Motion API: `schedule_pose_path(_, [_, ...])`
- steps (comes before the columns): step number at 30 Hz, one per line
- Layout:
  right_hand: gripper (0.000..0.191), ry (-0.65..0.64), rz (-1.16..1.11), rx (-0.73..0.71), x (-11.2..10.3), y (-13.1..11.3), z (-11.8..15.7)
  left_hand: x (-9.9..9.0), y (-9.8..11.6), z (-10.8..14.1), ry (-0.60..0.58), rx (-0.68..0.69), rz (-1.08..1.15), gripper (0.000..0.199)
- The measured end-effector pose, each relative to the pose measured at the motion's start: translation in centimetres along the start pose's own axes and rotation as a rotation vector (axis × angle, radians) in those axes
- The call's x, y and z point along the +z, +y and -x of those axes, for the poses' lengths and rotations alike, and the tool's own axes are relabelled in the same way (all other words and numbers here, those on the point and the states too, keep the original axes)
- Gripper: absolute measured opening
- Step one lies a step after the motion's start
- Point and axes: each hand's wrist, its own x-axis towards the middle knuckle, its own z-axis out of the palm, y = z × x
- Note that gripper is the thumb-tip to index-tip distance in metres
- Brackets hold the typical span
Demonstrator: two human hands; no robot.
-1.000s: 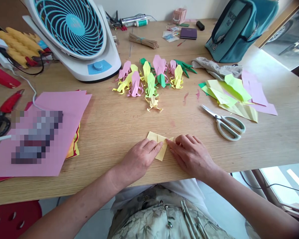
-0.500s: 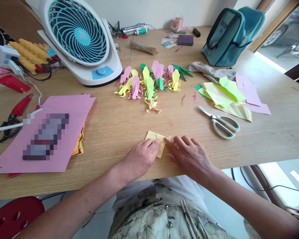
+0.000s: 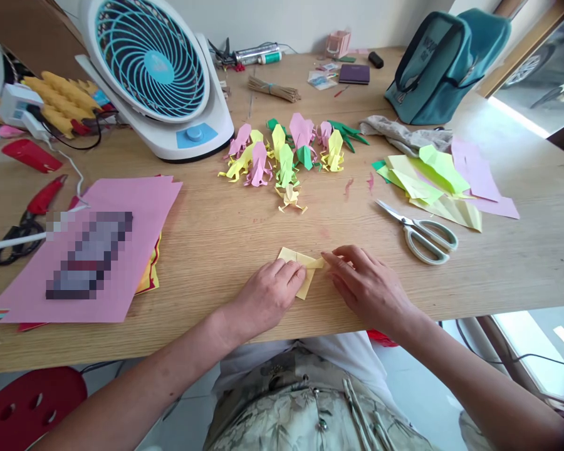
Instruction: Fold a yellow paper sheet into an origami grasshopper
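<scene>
A small piece of pale yellow folded paper (image 3: 304,290) lies on the table near its front edge. My left hand (image 3: 270,291) is closed over its left part, fingers curled and pressing it down; they hide some of the paper. At the paper's right tip, a narrow flap sits between the thumb and fingertips of my right hand (image 3: 369,285). Beyond the paper stands a cluster of folded paper figures (image 3: 286,164) in pink, yellow and green, with a pale yellow one (image 3: 290,196) at the front.
Scissors (image 3: 420,232) lie to the right, below a pile of coloured paper scraps (image 3: 427,178). On the left are pink paper sheets (image 3: 145,207) with a blurred-out object on top, and a fan (image 3: 157,69). A teal bag (image 3: 432,75) stands at the back right.
My right hand has shifted slightly right, its fingers now at the tip of the paper's flap, which stretches out farther. My left hand stays on the paper. The view has moved slightly.
</scene>
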Motion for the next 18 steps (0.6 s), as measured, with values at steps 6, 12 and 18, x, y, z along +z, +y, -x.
schedule_pose_path(6, [0.031, -0.013, -0.068, -0.034, 0.7, 0.5, -0.1, -0.3, 0.0, -0.2, -0.006, -0.022, 0.025, 0.032])
schedule_pose_path(12, [0.031, -0.043, -0.111, -0.072, 1.0, 0.9, -0.1, 0.2, 0.4, -0.6, 0.003, -0.033, -0.011, 0.037])
schedule_pose_path(18, [0.036, -0.087, -0.026, -0.103, 0.5, 0.6, 0.2, -0.1, 0.8, -1.1, -0.031, -0.061, -0.073, 0.036])
